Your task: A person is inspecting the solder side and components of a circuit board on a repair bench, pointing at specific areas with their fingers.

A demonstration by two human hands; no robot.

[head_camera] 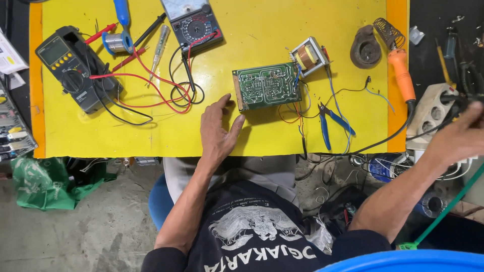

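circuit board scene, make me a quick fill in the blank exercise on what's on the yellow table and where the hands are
1. The left hand rests on the yellow table, its fingertips close to the green ____.
2. The pliers right of the board have ____ handles.
3. The right hand reaches off the table's right edge to a black ____.
4. The soldering iron has an ____ handle.

Missing words: circuit board; blue; cable; orange
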